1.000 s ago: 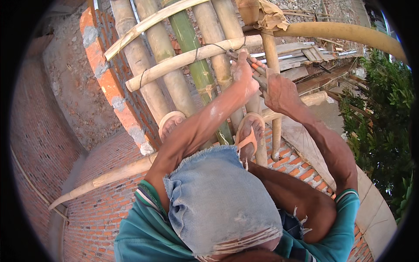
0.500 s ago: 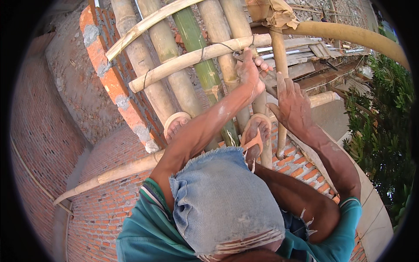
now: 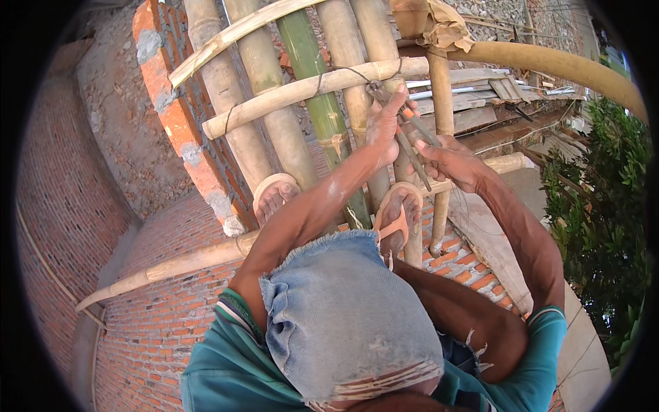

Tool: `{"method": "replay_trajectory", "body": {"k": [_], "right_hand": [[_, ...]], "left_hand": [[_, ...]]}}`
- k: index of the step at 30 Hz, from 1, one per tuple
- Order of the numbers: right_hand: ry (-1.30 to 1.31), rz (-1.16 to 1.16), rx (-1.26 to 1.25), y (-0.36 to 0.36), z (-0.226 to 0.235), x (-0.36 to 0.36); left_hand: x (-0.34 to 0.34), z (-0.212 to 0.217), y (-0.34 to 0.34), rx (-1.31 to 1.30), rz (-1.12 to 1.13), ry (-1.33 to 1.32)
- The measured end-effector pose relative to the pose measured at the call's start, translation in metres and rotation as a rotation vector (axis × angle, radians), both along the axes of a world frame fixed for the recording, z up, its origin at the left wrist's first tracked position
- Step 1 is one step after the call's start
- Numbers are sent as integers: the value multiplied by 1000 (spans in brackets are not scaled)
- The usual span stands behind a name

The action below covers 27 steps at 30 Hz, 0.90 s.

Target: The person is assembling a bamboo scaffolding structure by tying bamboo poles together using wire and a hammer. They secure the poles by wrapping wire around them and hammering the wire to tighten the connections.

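We see the left hand [image 3: 382, 127] raised against the horizontal bamboo crosspiece [image 3: 302, 93], its fingers curled close around the head end of a pair of orange-handled pliers [image 3: 405, 130], thumb pointing up toward the wire tie [image 3: 357, 72] looped over the pole just above the fingertips. The right hand [image 3: 449, 161] sits just beside and below, its fingers wrapped shut around the pliers' handles, which run down and to the right from the left hand's grip. The pliers' nose lies at the crosspiece, right where the wire hangs; we cannot tell whether it bites the wire. Behind the fingers stand upright bamboo poles [image 3: 268, 130], one of them a green bamboo pole [image 3: 322, 117]. Below the hands, two sandalled feet [image 3: 274, 196] rest on the scaffold, above a brick wall [image 3: 158, 323].
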State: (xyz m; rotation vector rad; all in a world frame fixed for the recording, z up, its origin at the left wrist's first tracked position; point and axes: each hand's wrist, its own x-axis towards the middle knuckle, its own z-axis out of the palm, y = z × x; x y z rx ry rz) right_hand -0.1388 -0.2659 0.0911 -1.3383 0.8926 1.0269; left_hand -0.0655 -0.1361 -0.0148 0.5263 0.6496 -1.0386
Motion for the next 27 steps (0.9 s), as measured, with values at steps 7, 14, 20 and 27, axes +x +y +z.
{"method": "replay_trajectory", "body": {"k": [7,14,20,27], "right_hand": [[20,-146,10,-4,10,8],[-241,661,-545,7,18,27],[-579,1190,-1484,57,25,-13],[-448,1237,-1457,14,-19,-13]], "left_hand": [[-3,-12,0,-208,61,140],[3,-17,-18,-321,148,244],[7,4,-31,-87,173,277],[9,8,-53,57,195,284]]}}
